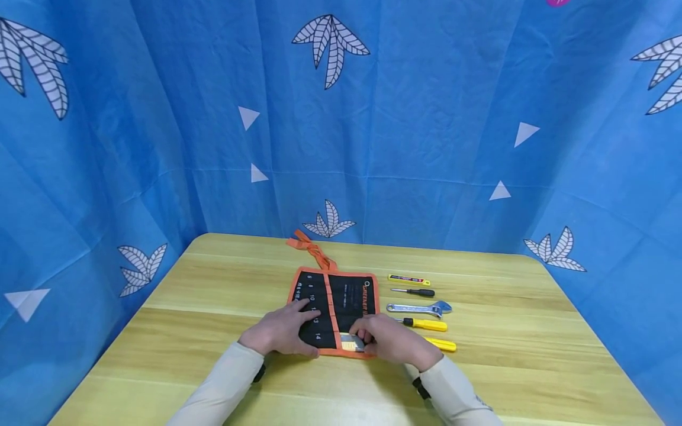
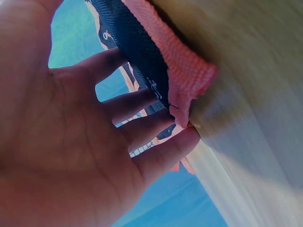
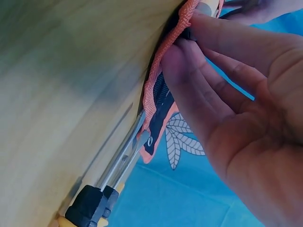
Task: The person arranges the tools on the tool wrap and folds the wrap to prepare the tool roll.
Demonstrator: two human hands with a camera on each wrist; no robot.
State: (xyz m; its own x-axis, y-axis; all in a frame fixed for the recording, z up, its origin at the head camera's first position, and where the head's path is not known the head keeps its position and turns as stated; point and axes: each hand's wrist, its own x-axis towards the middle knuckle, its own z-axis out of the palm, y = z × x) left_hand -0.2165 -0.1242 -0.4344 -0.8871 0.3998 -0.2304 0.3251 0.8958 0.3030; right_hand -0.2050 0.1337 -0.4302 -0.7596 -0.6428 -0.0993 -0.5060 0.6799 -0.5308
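Observation:
A black tool pouch (image 1: pixel 348 296) with orange edging and printed numbers lies on the table. My left hand (image 1: pixel 285 329) rests on its left part, fingers spread; in the left wrist view the straight fingers (image 2: pixel 163 153) touch the orange edge. At the near right of the pouch, my right hand (image 1: pixel 388 338) pinches a flat silver-and-cream piece (image 1: pixel 350 342) that lies over the pouch's lower section. The fingers hide its right end, so its kind is unclear. The right wrist view shows the right hand (image 3: pixel 227 90) with fingertips bent at the orange edge (image 3: pixel 150 90).
Right of the pouch lie a slim yellow case (image 1: pixel 409 280), a small black-handled screwdriver (image 1: pixel 421 292), an adjustable wrench (image 1: pixel 421 308) and two yellow-handled tools, one a screwdriver (image 1: pixel 428 324), the other's handle (image 1: pixel 443 344) partly hidden. Orange ties (image 1: pixel 314 248) trail behind. A blue curtain (image 1: pixel 373 148) hangs beyond the table.

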